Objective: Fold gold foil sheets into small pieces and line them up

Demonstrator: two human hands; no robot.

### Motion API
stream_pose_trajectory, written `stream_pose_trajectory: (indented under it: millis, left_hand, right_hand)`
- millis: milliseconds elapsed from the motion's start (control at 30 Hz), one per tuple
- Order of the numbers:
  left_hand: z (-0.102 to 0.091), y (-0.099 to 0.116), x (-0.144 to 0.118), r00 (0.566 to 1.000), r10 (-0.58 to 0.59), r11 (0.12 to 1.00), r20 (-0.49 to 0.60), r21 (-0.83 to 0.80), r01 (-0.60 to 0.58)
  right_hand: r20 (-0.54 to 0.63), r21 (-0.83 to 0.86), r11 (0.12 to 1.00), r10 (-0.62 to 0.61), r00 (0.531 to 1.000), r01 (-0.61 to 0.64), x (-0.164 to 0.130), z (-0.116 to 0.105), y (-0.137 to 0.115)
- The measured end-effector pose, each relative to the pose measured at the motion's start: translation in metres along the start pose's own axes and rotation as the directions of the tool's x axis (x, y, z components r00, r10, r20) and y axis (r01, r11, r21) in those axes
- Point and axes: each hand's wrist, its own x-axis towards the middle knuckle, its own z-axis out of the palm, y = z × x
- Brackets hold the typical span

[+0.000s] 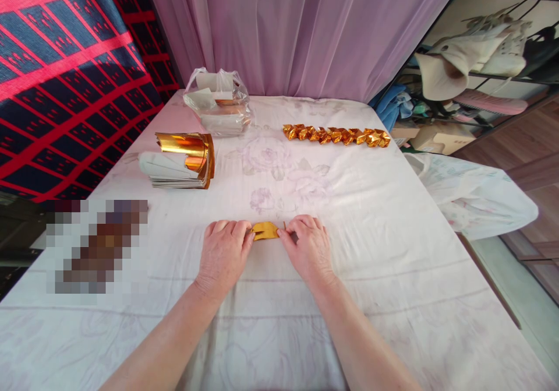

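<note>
Between my two hands is a small folded piece of gold paper (265,231), its dull yellow side showing and a narrow slit near its left end. My left hand (225,248) pinches the left end with thumb and fingers. At the opposite end, my right hand (310,245) grips the paper the same way. Both hands rest low over the cloth-covered table (271,321). Beyond the left hand stands a curled stack of gold foil paper (181,161), shiny gold on some faces and whitish on others. A row of folded shiny gold pieces (336,135) lies at the back right.
A clear plastic bag (218,102) with papers sits at the back left. A blurred-out patch (100,245) covers something at the left. Purple curtain (297,30) hangs behind the table. Shelves with a cap (443,70) and a white bag (476,196) flank the right edge.
</note>
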Motion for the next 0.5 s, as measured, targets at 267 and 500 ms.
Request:
stream_pose_trajectory:
  millis: [267, 500]
  left_hand:
    - [0.0007, -0.0019, 0.0006, 1.000, -0.016, 0.999, 0.008, -0.044, 0.017]
    - [0.0008, -0.0076, 0.0012, 0.999, -0.031, 0.989, 0.032, -0.141, 0.035]
  right_hand:
    - [0.003, 0.030, 1.000, -0.001, 1.000, 0.001, -0.0006, -0.0007, -0.0010]
    - [0.047, 0.083, 0.992, -0.098, 0.994, 0.094, -0.0014, -0.0020, -0.0027]
